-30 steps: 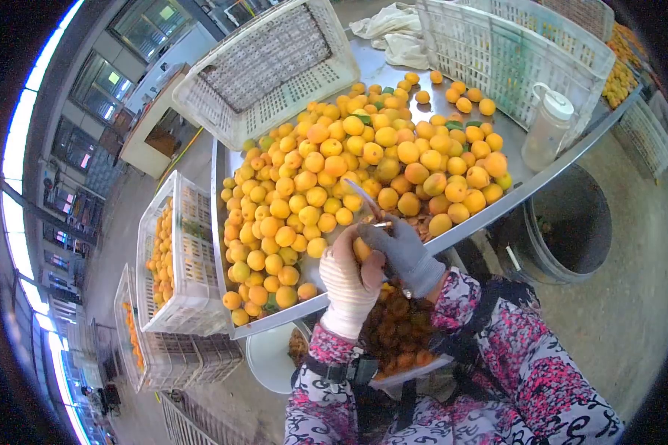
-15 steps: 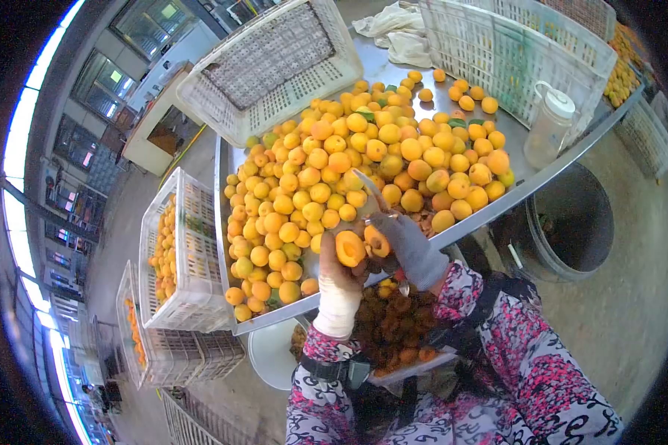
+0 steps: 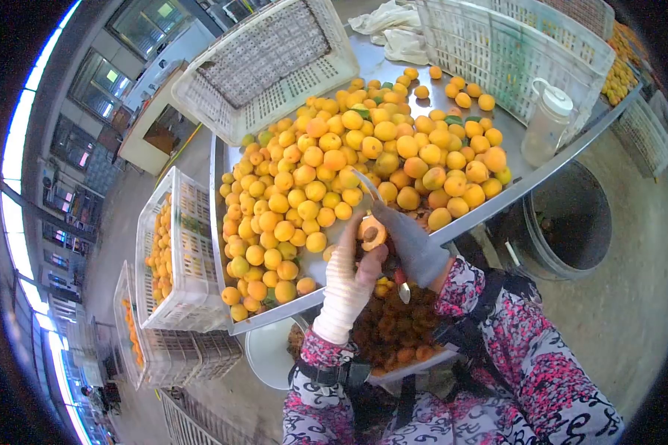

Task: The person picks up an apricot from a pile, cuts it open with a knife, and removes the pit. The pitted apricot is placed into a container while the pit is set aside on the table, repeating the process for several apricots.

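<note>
L hand (image 3: 346,276), in white covering, has a cut apricot (image 3: 372,239) gripped btwn thumb and fingers, held in front of the body close to the near edge of the metal table (image 3: 378,63). Cut face is turned up w/ a brown patch in the middle; stone or hollow, can't tell from here. R hand (image 3: 412,239), grey glove, is right beside it, closed round a knife (image 3: 365,182), blade sticking out fwd toward the big pile of apricots (image 3: 304,185); handle's hidden in the grip. A red-handled tool (image 3: 401,277) w/ a metal tip pokes out below the R hand; can't tell if it's held.

Under both hands, a tub (image 3: 416,368) of dark orange fruit. Table's also got a white crate (image 3: 263,70) tipped on its side, back L, a 2nd crate (image 3: 497,59) back R, a pale cloth (image 3: 393,33) btwn them, & a plastic bottle (image 3: 547,126) nr the R edge. Lower down: white bucket (image 3: 267,356) on the L, dark bucket (image 3: 586,200) on the R.
</note>
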A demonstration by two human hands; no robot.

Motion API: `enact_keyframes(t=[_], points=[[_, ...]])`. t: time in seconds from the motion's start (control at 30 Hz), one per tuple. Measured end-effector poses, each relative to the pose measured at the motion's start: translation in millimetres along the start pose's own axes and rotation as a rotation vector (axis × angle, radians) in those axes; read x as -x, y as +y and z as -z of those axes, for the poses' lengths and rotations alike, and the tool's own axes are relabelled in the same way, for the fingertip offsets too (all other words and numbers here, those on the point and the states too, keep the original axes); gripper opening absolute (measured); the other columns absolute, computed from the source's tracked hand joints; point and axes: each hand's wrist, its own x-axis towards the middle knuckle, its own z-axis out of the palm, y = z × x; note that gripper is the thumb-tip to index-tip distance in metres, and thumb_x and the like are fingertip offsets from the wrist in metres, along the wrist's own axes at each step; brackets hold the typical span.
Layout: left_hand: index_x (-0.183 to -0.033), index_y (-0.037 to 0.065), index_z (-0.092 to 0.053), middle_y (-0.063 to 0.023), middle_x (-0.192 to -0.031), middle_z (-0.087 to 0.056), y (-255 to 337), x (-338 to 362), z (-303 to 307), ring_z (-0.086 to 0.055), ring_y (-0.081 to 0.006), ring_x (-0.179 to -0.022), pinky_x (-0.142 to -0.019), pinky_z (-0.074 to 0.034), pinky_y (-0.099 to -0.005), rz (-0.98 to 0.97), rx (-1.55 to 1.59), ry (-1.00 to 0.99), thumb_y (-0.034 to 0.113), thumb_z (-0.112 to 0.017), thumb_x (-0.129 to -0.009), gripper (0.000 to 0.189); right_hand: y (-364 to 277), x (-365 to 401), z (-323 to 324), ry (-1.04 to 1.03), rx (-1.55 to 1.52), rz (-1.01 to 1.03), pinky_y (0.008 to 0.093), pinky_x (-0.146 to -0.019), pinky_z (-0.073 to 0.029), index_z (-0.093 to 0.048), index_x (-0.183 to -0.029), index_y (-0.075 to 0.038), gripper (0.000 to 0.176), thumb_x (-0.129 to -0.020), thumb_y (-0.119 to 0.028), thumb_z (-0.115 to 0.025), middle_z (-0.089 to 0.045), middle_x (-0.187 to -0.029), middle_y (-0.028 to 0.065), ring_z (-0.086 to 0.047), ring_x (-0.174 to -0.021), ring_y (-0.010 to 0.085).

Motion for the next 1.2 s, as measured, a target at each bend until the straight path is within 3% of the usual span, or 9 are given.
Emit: enact_keyframes(t=[0.27,0.33,0.47,0.5,0.63,0.7,0.8,0.9,1.2], points=[[-0.127,0.007,-0.043,-0.0048,-0.100,-0.052,17,-7,2,-0.055,-0.0137,-0.075,-0.068,-0.047,-0.0249,0.350,0.500,0.090,0.017,-0.050,-0.088,0.040,-1,2,-8,0.110,0.223,0.109,0.0250,-0.057,-0.046,-0.064,-0.091,0.000,0.035,-0.082,-0.034,-0.066,-0.063,-0.074,0.0034,-0.057,-0.066,0.0086],[-0.124,0.009,-0.043,-0.0049,-0.101,-0.052,15,-7,-5,-0.056,-0.0151,-0.077,-0.068,-0.048,-0.0261,0.457,0.992,0.210,0.019,-0.046,-0.091,0.035,-4,14,-21,0.176,0.487,0.120,0.0249,-0.058,-0.047,-0.064,-0.093,-0.001,0.035,-0.079,-0.033,-0.068,-0.062,-0.071,0.0034,-0.057,-0.065,0.0077],[-0.112,0.006,-0.050,-0.0063,-0.096,-0.057,-9,-10,3,-0.056,-0.0180,-0.080,-0.074,-0.049,-0.0326,0.292,0.867,0.220,0.038,-0.040,-0.094,0.038,9,-1,-10,0.163,0.473,0.175,0.0244,-0.057,-0.045,-0.064,-0.096,-0.002,0.034,-0.079,-0.032,-0.068,-0.062,-0.070,0.0021,-0.058,-0.064,0.0095],[-0.107,0.004,-0.054,-0.0067,-0.093,-0.059,-8,-11,6,-0.058,-0.0186,-0.078,-0.075,-0.049,-0.0350,0.458,1.103,0.209,0.045,-0.036,-0.093,0.046,-13,8,-17,0.156,0.291,0.237,0.0237,-0.049,-0.042,-0.063,-0.086,-0.004,0.026,-0.082,-0.030,-0.065,-0.058,-0.063,0.0006,-0.055,-0.054,0.0093],[-0.107,0.004,-0.055,-0.0068,-0.094,-0.061,1,-2,-5,-0.060,-0.0197,-0.086,-0.075,-0.050,-0.0356,0.544,0.880,0.100,0.052,-0.038,-0.091,0.054,-59,16,-12,0.157,-0.096,0.119,0.0224,-0.040,-0.036,-0.056,-0.072,-0.008,0.023,-0.085,-0.027,-0.062,-0.050,-0.055,-0.0017,-0.046,-0.042,0.0077],[-0.107,0.005,-0.055,-0.0065,-0.094,-0.061,-1,-1,-17,-0.059,-0.0196,-0.086,-0.074,-0.050,-0.0346,0.609,0.916,0.112,0.052,-0.039,-0.090,0.053,-64,14,-13,0.046,-0.287,0.271,0.0216,-0.034,-0.030,-0.048,-0.066,-0.012,0.027,-0.087,-0.025,-0.060,-0.045,-0.051,-0.0030,-0.039,-0.037,0.0056],[-0.108,0.008,-0.054,-0.0057,-0.094,-0.060,5,4,-24,-0.059,-0.0183,-0.084,-0.068,-0.049,-0.0300,0.691,0.908,0.187,0.053,-0.044,-0.088,0.050,-62,12,-15,0.113,-0.183,0.323,0.0252,-0.037,-0.032,-0.046,-0.071,-0.010,0.026,-0.091,-0.026,-0.053,-0.042,-0.052,-0.0002,-0.039,-0.039,0.0100],[-0.109,0.009,-0.053,-0.0049,-0.094,-0.059,-10,4,-19,-0.058,-0.0167,-0.082,-0.063,-0.046,-0.0280,0.673,0.963,-0.068,0.051,-0.046,-0.088,0.047,-62,17,-23,0.114,-0.164,0.367,0.0245,-0.039,-0.033,-0.047,-0.075,-0.009,0.021,-0.090,-0.022,-0.054,-0.042,-0.052,-0.0005,-0.040,-0.041,0.0095],[-0.102,0.010,-0.053,-0.0037,-0.086,-0.057,1,0,-37,-0.056,-0.0154,-0.072,-0.060,-0.044,-0.0265,0.657,1.077,0.171,0.045,-0.049,-0.088,0.037,-40,12,-31,0.237,-0.033,0.593,0.0188,-0.040,-0.033,-0.058,-0.082,-0.007,0.014,-0.083,-0.018,-0.067,-0.053,-0.064,-0.0062,-0.044,-0.049,0.0018]])
